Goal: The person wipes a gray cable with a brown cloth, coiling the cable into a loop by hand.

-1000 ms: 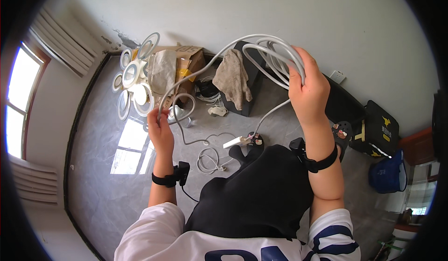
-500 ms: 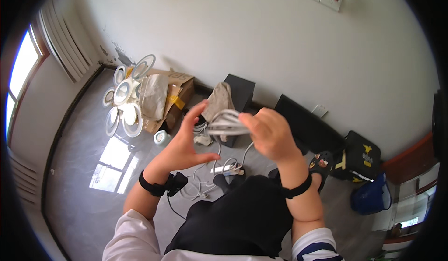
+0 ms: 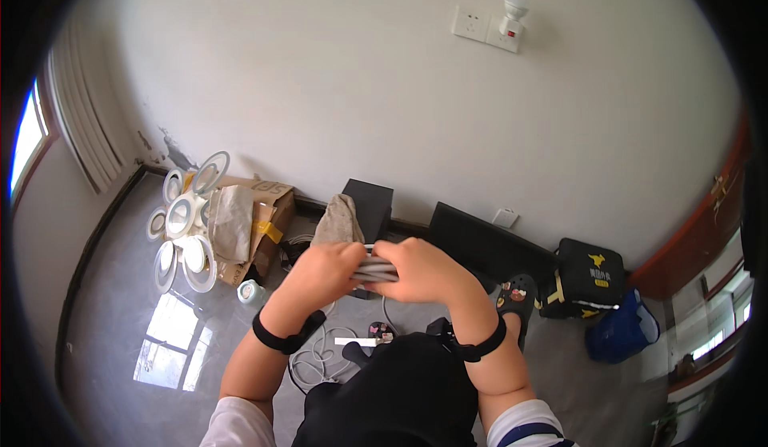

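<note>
Between my two hands is a bundled coil of light grey cable [image 3: 376, 269]. My left hand [image 3: 324, 271] is closed around its left end, and my right hand [image 3: 422, 271] grips the right end; the fingers nearly meet over the loops. From the coil a length of cable runs down to the floor, where more loose loops [image 3: 320, 357] lie. Near my feet rests a white power strip [image 3: 356, 341]. Part of the coil is hidden behind my fingers.
A cardboard box [image 3: 276, 207] with a cloth and a ring-shaped white lamp [image 3: 182, 217] stands at left. A dark box [image 3: 370, 203] with a beige cloth, a black flat panel [image 3: 488, 243], a black bag [image 3: 592, 275] and a blue bin [image 3: 620, 331] line the wall.
My left hand, open and apart from the coil before, has closed on it. Both hands have come together and sit lower in the picture. The view has tilted up.
</note>
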Action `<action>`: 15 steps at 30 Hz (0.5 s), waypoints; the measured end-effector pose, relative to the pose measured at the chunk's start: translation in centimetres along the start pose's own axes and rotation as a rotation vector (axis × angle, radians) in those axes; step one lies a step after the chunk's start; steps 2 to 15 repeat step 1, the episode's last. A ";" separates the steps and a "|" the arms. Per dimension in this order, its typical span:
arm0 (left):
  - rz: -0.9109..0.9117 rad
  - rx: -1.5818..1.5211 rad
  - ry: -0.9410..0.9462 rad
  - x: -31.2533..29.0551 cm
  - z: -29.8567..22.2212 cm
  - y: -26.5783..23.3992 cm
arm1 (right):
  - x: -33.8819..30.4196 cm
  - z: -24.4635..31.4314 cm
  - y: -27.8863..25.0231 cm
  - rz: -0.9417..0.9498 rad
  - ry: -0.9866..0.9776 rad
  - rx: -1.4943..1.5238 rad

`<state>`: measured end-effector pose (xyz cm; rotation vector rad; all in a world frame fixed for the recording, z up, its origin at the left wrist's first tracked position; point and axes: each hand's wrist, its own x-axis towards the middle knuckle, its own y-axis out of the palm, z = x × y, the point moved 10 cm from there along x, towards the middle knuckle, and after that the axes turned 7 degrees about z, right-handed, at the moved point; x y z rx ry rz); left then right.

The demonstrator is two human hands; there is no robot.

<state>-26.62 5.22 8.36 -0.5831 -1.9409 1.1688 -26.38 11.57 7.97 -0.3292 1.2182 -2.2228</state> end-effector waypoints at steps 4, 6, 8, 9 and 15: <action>0.005 -0.030 0.074 0.1 -1.3 -0.2 | -0.2 -0.4 0.9 0.073 0.041 0.088; 0.005 -0.030 0.074 0.1 -1.3 -0.2 | -0.2 -0.4 0.9 0.073 0.041 0.088; 0.005 -0.030 0.074 0.1 -1.3 -0.2 | -0.2 -0.4 0.9 0.073 0.041 0.088; 0.005 -0.030 0.074 0.1 -1.3 -0.2 | -0.2 -0.4 0.9 0.073 0.041 0.088; 0.005 -0.030 0.074 0.1 -1.3 -0.2 | -0.2 -0.4 0.9 0.073 0.041 0.088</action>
